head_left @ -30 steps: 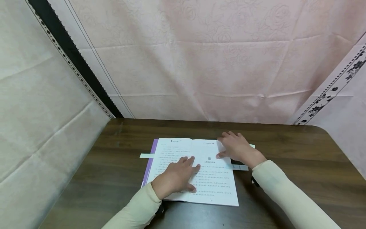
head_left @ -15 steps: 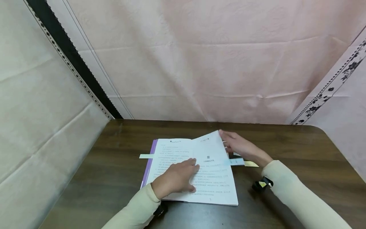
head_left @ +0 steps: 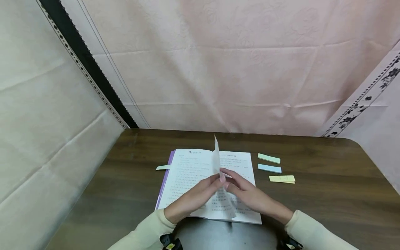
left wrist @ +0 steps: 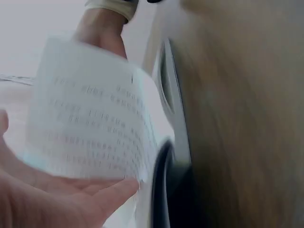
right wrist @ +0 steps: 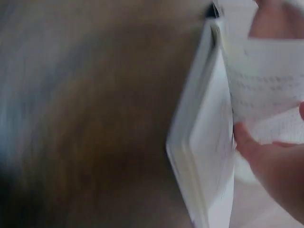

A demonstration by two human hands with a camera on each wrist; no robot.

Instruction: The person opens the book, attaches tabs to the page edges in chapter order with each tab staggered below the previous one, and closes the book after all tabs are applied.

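Note:
An open book (head_left: pixel 187 173) with a purple cover lies on the brown table. One page (head_left: pixel 216 152) stands upright near its middle, bent along its length. My right hand (head_left: pixel 247 191) holds that page near its free edge, index finger above and thumb below. On the page's other side my left hand (head_left: pixel 198 196) rests with fingers stretched, their tips against the paper. The left wrist view has the printed page (left wrist: pixel 90 109) beside my left fingers, and the right hand (left wrist: pixel 104 31) partly hidden behind it. In the right wrist view my right fingers (right wrist: pixel 247 147) meet the page (right wrist: pixel 266 85).
A green sticky tab (head_left: pixel 163 167) sticks out from the book's left side. Right of the book lie a green strip (head_left: pixel 269 158), a blue strip (head_left: pixel 269 168) and yellow strips (head_left: pixel 282 179). Pale cloth (head_left: pixel 237 86) hangs behind the table.
The right hand has moved from the book's top right corner leftward to the middle, bringing the page upright. The left hand has lifted off the flat page to meet it. The strips are uncovered.

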